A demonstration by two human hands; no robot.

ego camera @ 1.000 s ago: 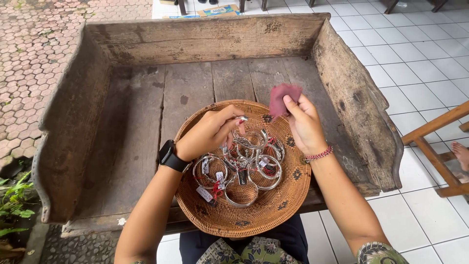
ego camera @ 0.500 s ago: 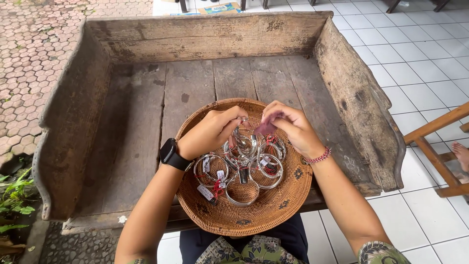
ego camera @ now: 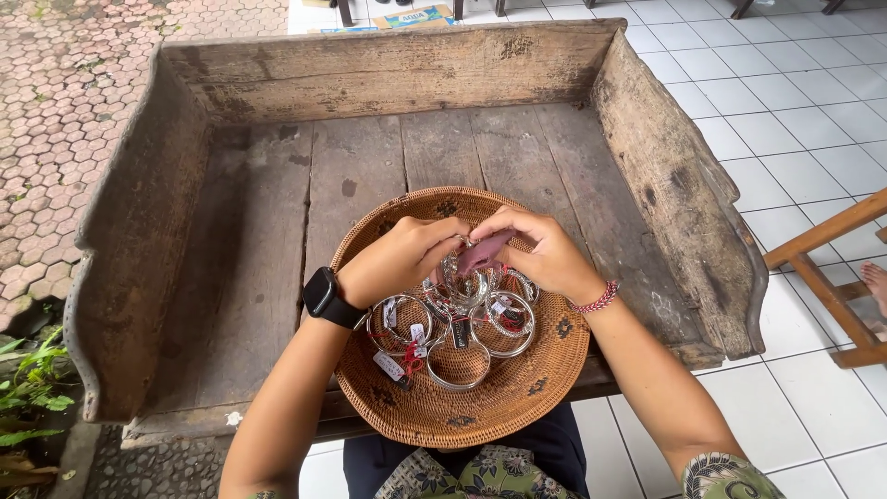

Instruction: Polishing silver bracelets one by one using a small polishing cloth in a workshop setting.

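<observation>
The left hand [ego camera: 402, 259] and the right hand [ego camera: 540, 254] met over the far half of a round woven basket [ego camera: 545, 388], close enough that their fingertips nearly touched. The left hand's fingers were curled together around a silver bangle [ego camera: 465, 282], holding it lifted just above the others so that its surface could be reached from the side. The right hand's fingers were pinched on a small pink cloth [ego camera: 485, 249], pressed against that bangle; the cloth was folded small, which suited rubbing a narrow band rather than a broad face. Below the hands, the remaining bangles [ego camera: 457, 346] lay loose and overlapping in the basket's shallow bowl, several with little tags tied on by red thread, kept together where the raised rim stopped them rolling off. The basket sat at the near edge of a weathered wooden table [ego camera: 240, 240] with high side boards, pulled close to the person's lap so both forearms could work without stretching. A black watch [ego camera: 323, 296] sat on the left wrist and a red braided bracelet [ego camera: 596, 298] on the right.
</observation>
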